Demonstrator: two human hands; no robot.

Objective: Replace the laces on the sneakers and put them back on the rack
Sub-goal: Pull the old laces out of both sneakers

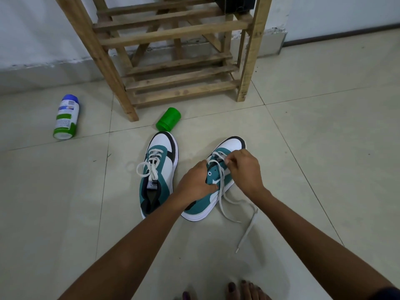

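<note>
Two teal, white and black sneakers stand side by side on the tiled floor (324, 148) at centre frame, toes toward the top. Left sneaker (159, 169): upright, its white lace (149, 167) threaded through the lower eyelets, loose loops draped over the tongue and toward the left; no hand touches it. Right sneaker (218, 180): tilted onto its side, sole edge toward the lower left. Left hand (198, 180): laid over the teal side of this sneaker, fingers curled round its upper, holding it steady. Right hand (244, 167): directly above the sneaker's eyelet rows near the toe, grip pinched on the right lace (220, 191) between fingertips. From that pinch the lace runs down across the shoe's side and trails on the floor to the lower right, its tip lying well apart from the shoe. Wooden rack (179, 61): upper centre, slatted shelves, standing against the wall. Green jar (168, 122): on its side, between the rack's foot and the left sneaker's toe. Spray can (66, 118): white and green with blue cap, lying on the floor at left. Bare toes at the bottom edge.
</note>
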